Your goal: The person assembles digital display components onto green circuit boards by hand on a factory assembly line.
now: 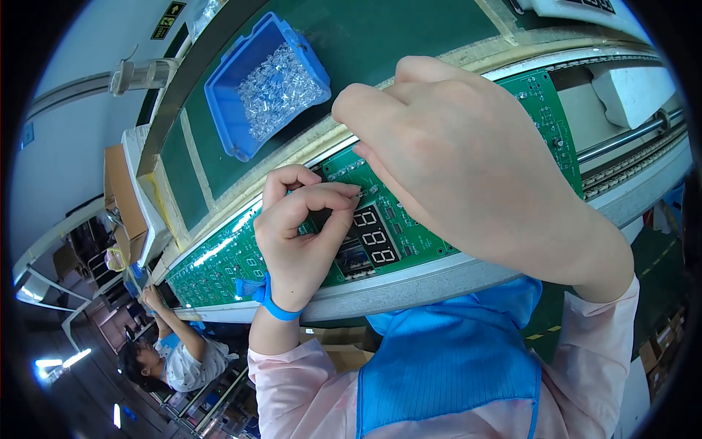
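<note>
A green circuit board [424, 241] with a three-digit display [374, 235] lies below my hands. My left hand [303, 227], with a blue wrist strap [276, 304], is closed in a pinch just above the display. Its thumb and index tips meet beside small clear parts on the board; whether one is between them is too small to tell. My right hand [461, 154] hovers over the board's right part, its fingers curled together and pointing left. What it holds, if anything, is hidden behind the fingers.
A blue bin [227, 110] full of small clear parts [281, 88] stands beyond the board on a green surface. More green boards [219, 263] line the rail to the left. A conveyor chain [621, 172] and metal rod run at the right. Another person [186, 358] works at far left.
</note>
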`<state>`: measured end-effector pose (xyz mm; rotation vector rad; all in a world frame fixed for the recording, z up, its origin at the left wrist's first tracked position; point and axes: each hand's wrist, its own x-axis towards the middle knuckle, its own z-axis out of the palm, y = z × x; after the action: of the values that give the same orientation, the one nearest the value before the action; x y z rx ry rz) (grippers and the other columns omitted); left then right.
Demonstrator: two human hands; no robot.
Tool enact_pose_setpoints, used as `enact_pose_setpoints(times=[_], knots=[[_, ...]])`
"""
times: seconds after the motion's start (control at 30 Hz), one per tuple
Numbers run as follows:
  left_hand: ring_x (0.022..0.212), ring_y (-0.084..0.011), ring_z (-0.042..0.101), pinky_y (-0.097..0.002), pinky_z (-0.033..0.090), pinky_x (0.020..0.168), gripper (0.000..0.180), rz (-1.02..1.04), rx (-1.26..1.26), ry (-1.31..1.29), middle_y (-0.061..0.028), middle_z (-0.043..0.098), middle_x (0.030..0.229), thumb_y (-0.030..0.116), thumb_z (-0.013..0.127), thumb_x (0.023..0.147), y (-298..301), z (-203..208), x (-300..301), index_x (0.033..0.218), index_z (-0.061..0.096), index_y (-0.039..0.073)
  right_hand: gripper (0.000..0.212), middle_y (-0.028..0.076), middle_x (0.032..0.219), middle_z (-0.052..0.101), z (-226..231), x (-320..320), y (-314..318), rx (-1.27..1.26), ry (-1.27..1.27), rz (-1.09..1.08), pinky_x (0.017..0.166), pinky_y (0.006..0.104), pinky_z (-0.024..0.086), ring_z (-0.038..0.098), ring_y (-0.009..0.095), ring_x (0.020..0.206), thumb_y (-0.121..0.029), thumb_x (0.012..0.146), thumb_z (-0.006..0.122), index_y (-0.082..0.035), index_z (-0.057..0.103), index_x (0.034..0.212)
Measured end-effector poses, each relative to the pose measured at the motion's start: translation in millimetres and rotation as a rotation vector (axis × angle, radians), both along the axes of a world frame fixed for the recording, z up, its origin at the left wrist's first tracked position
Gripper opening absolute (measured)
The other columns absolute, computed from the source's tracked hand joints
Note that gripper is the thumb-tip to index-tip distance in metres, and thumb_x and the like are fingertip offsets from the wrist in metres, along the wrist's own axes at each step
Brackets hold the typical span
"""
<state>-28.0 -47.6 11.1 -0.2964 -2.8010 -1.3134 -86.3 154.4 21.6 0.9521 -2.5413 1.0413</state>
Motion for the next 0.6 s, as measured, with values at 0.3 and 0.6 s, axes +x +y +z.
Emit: enact_pose_setpoints(times=[0.3, 0.6], knots=[[0.09, -0.0191, 0.054, -0.0288, 0.047, 0.076, 0.018, -0.028, -0.072, 0.058, -0.0021, 0.074, 0.088, -0.008, 0.073, 0.07, 2.4, 2.1, -2.0, 0.078, 0.068, 0.007, 0.013, 0.005, 0.068, 0.058, 1.1, 1.1, -2.2, -0.035, 0.007, -0.009, 0.058, 0.0358, 0.048, 0.058, 0.024, 0.073, -0.006, 0.078, 0.067, -0.005, 0.055, 0.084], [0.082, -0.0194, 0.055, -0.0294, 0.047, 0.068, 0.02, -0.059, -0.153, 0.112, -0.0013, 0.069, 0.082, -0.006, 0.075, 0.068, 5.7, 5.6, -3.4, 0.084, 0.071, 0.006, 0.013, 0.006, 0.069, 0.06, 1.8, 0.1, 0.0, -0.004, 0.002, 0.022, 0.059, 0.0359, 0.048, 0.058, 0.024, 0.073, -0.006, 0.079, 0.067, -0.005, 0.057, 0.088]])
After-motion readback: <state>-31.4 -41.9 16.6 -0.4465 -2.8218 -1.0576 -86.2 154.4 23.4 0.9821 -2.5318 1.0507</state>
